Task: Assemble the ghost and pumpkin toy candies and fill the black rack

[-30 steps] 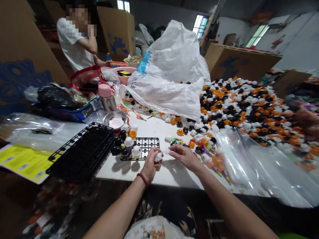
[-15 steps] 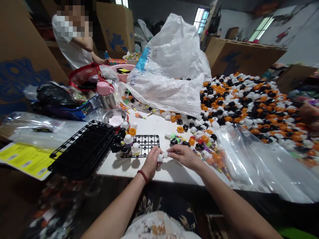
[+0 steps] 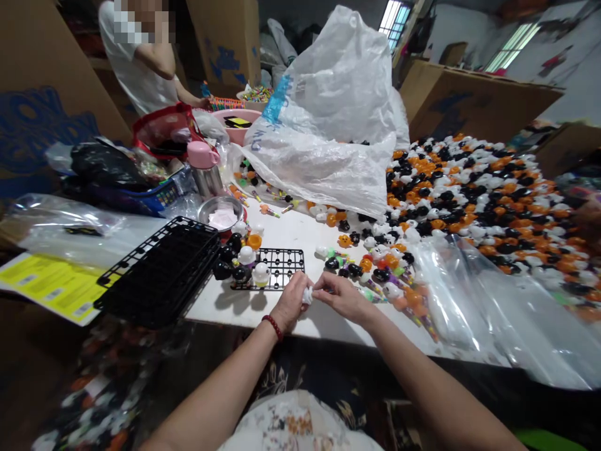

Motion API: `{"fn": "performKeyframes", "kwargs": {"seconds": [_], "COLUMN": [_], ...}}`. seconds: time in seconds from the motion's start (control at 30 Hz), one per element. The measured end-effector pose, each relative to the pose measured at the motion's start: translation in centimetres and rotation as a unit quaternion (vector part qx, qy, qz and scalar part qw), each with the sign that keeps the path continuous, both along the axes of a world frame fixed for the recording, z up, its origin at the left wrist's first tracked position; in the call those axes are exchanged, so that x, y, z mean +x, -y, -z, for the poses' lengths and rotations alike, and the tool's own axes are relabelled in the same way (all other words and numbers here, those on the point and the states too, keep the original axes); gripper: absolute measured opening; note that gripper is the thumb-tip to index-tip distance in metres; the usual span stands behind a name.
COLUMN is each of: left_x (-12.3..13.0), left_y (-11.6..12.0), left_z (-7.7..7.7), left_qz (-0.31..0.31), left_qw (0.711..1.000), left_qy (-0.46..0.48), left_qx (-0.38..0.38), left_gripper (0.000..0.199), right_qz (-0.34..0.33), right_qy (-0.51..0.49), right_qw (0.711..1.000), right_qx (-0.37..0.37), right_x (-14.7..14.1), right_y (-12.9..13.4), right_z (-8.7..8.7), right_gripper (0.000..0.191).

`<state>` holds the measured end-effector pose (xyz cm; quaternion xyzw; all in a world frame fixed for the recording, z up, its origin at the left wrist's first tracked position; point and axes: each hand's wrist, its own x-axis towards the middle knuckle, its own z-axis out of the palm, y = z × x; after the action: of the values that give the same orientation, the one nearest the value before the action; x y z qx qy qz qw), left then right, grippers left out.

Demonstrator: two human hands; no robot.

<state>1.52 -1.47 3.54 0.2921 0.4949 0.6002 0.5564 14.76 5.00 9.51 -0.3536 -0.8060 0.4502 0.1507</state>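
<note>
My left hand [image 3: 292, 302], with a red bead bracelet at the wrist, is closed round a small white piece [image 3: 307, 295] near the table's front edge. The fingertips of my right hand [image 3: 342, 297] are pinched together at the right side of that piece; what they grip is too small to make out. Just behind my left hand lies a black grid rack [image 3: 282, 263], its left part bearing several black, white and orange round toy heads [image 3: 246, 255]. Right of the rack is a loose group of colourful toy pieces [image 3: 381, 274].
Stacked black racks [image 3: 157, 269] stand left, near a metal bowl [image 3: 220, 216] and a pink-lidded flask [image 3: 205, 169]. A big white sack [image 3: 328, 119] and a heap of toy heads [image 3: 474, 194] lie behind. Clear bags [image 3: 516, 319] cover the right. A person [image 3: 141, 69] stands back left.
The whole view has shifted slightly. My right fingertips have come closer to my left hand, and the gap at the white piece has narrowed.
</note>
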Motion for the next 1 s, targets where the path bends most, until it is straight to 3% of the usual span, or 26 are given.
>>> {"fn": "performKeyframes", "kwargs": {"seconds": [0.13,0.27,0.37,0.5,0.6,0.73,0.83,0.9,1.0], "left_x": [-0.1,0.2,0.4,0.5,0.4,0.2,0.1,-0.1,-0.4], "left_y": [0.3,-0.1,-0.5,-0.8,-0.8,-0.9,-1.0,-1.0,-0.8], "left_z": [-0.4,0.1,0.5,0.1,-0.2,0.3,0.9,1.1,0.9], "left_qz": [-0.012,-0.019,-0.007,-0.030,-0.029,-0.026,-0.029,-0.037,-0.056], "left_qw": [1.000,1.000,1.000,1.000,0.999,0.997,0.996,0.995,0.989], "left_qy": [-0.006,-0.008,-0.011,0.004,0.029,0.058,0.074,0.081,0.127], "left_qx": [0.001,-0.001,0.001,0.003,0.010,0.031,0.029,0.034,0.051], "left_gripper": [0.031,0.036,0.040,0.041,0.042,0.040,0.040,0.043,0.055], "right_qz": [0.018,0.045,0.087,0.134,0.155,0.113,0.104,0.097,0.016], "right_qy": [-0.010,-0.020,0.010,0.081,0.160,0.275,0.267,0.209,0.085], "right_qw": [1.000,0.998,0.990,0.950,0.929,0.908,0.908,0.929,0.984], "right_qx": [0.023,0.039,0.113,0.270,0.295,0.296,0.306,0.290,0.156], "right_x": [-1.2,0.3,2.9,4.5,3.3,0.2,-1.8,-2.7,-3.5], "right_y": [1.2,0.0,-2.8,-8.0,-12.1,-15.5,-15.1,-13.0,-8.3], "right_z": [0.4,0.2,0.1,0.8,1.9,2.5,2.1,1.5,0.7], "right_gripper": [0.011,0.014,0.019,0.024,0.033,0.032,0.025,0.028,0.025]}}
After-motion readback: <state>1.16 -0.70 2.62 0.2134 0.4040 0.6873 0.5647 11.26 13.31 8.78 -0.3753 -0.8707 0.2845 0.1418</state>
